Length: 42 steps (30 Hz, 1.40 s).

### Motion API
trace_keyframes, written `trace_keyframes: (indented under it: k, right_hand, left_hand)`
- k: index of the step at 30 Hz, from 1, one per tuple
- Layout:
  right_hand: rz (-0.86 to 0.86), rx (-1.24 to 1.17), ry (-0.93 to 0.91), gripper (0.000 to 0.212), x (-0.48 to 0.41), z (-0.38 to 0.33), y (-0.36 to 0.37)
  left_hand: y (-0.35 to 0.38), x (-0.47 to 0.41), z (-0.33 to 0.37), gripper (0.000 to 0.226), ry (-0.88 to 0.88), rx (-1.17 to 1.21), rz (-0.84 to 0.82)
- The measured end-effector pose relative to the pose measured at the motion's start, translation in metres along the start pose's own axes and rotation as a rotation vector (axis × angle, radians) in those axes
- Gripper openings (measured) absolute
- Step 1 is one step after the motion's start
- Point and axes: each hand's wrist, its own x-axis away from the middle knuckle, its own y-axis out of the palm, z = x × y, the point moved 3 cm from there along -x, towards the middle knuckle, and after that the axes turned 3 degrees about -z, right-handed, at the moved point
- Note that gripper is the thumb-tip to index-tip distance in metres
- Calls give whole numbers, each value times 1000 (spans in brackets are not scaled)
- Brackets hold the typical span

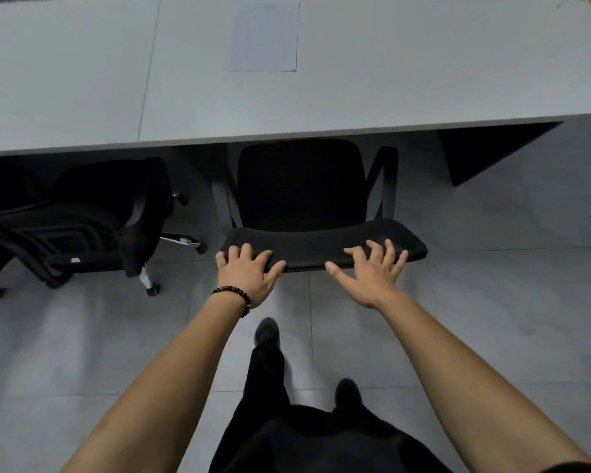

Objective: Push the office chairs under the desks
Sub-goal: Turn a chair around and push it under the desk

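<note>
A black office chair (302,186) stands straight ahead of me, its seat partly under the grey desk (389,97) and its mesh backrest (321,249) nearest to me. My left hand (248,273), with a bead bracelet at the wrist, grips the left end of the backrest's top edge, fingers curled over it and thumb on the near side. At the right end, my right hand (372,271) rests on the top edge with fingers spread and thumb held out. A second black office chair (93,220) with a white base sits to the left, partly under the desk.
A sheet of paper (263,37) lies on the desk top. A dark desk panel (485,148) hangs under the desk to the right of the chair. My legs and dark shoes (267,332) stand on the grey tiled floor (492,319) behind the chair.
</note>
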Motion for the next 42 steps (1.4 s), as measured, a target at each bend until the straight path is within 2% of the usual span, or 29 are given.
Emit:
trace_keyframes:
  k: [4, 14, 20, 25, 28, 32, 37, 42]
  right_hand:
    - [3, -9, 34, 79, -27, -42, -3]
    - [-21, 6, 39, 82, -66, -124, -3]
    - [69, 143, -69, 73, -61, -115, -17]
    - [131, 56, -144, 78, -45, -96, -17]
    - [145, 38, -104, 72, -38, -90, -12]
    - [166, 80, -92, 76, -26, -75, -2]
    - [111, 36, -69, 68, -25, -68, -3]
    - [98, 30, -29, 81, -33, -63, -10]
  left_hand:
    - [-15, -37, -45, 78, 57, 15, -24]
    - [-38, -84, -125, 80, 59, 26, 12]
    - [-34, -73, -120, 70, -7, 144, 32]
    - [-29, -57, -116, 64, -1, 145, 49]
    - [-27, -48, -109, 64, 7, 149, 39]
    - [-13, -31, -93, 65, 10, 143, 40]
    - [-10, -31, -82, 68, -17, 137, 86]
    - [-19, -41, -94, 85, -114, 152, 31]
